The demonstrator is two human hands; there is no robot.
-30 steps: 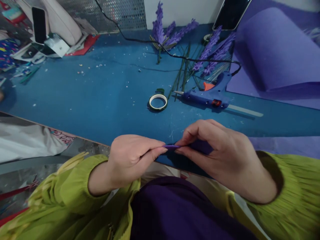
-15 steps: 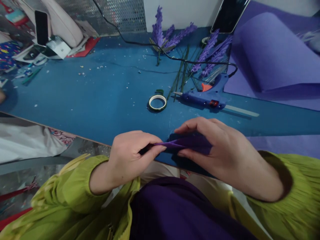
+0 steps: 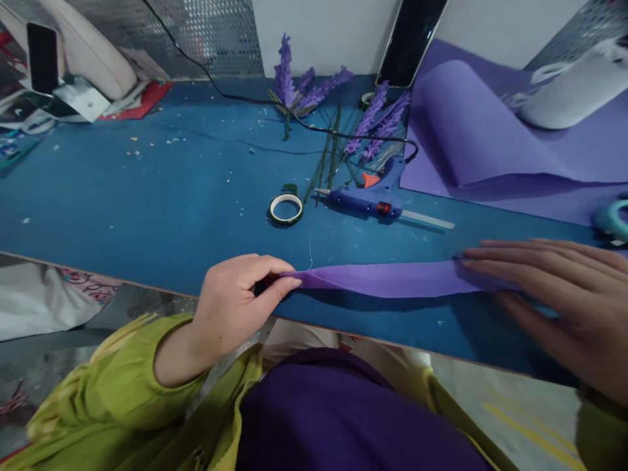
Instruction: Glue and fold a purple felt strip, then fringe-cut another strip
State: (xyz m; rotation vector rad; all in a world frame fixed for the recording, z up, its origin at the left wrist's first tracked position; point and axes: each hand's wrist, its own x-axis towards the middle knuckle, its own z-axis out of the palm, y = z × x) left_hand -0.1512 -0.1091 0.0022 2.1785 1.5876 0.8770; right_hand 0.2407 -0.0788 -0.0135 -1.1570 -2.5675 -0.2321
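Blue tabletop (image 3: 196, 190), left fingers (image 3: 276, 293) pinching purple strip (image 3: 387, 280)

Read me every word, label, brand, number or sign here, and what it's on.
No readable text.
Pink scrawl, lower left: too blurred to tell letters from pattern.
White card, upper left: dark mark too small to read.
Purple strip, glue gun: no legible lettering.

L hand (image 3: 236, 302) pinching purple strip (image 3: 392, 280), R hand (image 3: 579, 291) at opp. end
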